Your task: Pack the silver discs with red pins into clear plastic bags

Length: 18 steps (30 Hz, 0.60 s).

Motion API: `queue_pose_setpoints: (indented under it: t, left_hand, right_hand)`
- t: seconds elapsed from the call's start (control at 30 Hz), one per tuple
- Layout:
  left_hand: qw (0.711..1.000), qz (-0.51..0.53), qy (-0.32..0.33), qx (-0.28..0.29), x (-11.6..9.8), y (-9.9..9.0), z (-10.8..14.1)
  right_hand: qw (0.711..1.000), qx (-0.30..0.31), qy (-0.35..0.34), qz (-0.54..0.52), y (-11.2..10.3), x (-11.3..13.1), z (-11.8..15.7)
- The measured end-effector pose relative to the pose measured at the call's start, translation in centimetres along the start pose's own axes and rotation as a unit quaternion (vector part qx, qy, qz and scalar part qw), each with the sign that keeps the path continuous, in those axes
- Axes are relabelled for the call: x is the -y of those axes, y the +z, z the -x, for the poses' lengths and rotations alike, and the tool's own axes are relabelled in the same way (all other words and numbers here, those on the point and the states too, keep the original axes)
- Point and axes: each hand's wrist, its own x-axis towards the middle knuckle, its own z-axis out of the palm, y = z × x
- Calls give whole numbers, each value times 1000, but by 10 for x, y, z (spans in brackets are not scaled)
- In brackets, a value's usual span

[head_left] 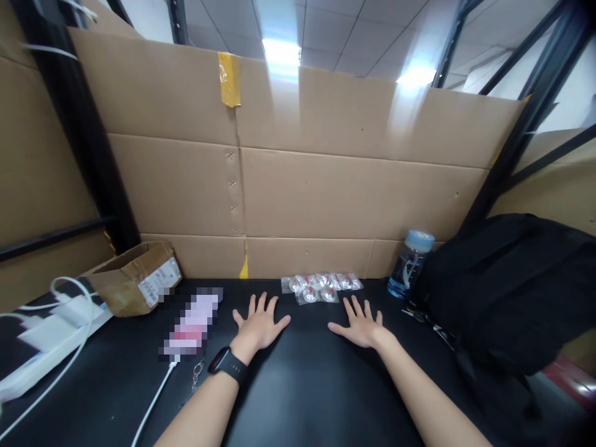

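Observation:
My left hand (261,324) lies palm down on the black tabletop (316,397) with its fingers spread, holding nothing. A black watch (228,365) is on that wrist. My right hand (361,324) also rests flat, fingers apart, with nothing in it. Just beyond both hands, against the cardboard, sit several small clear plastic packets (321,287) with round silvery and red contents that I cannot make out. Left of my left hand is a phone-like slab (193,323), its face blurred out, with a white cable (156,397) plugged into its near end.
An open cardboard box (139,276) stands at the back left, beside a white power strip (60,354) with chargers and cables. A blue-lidded water bottle (410,264) and a black backpack (507,285) are at the right. A cardboard wall (326,192) closes off the back.

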Motion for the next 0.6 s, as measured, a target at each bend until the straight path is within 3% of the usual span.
queue_pose_setpoints:
  t: [0.6]
  left_hand:
    - [999,-30,8,26,-6,-12,0]
  right_hand:
    - [996,-29,-71,-45,-8,-10,-10]
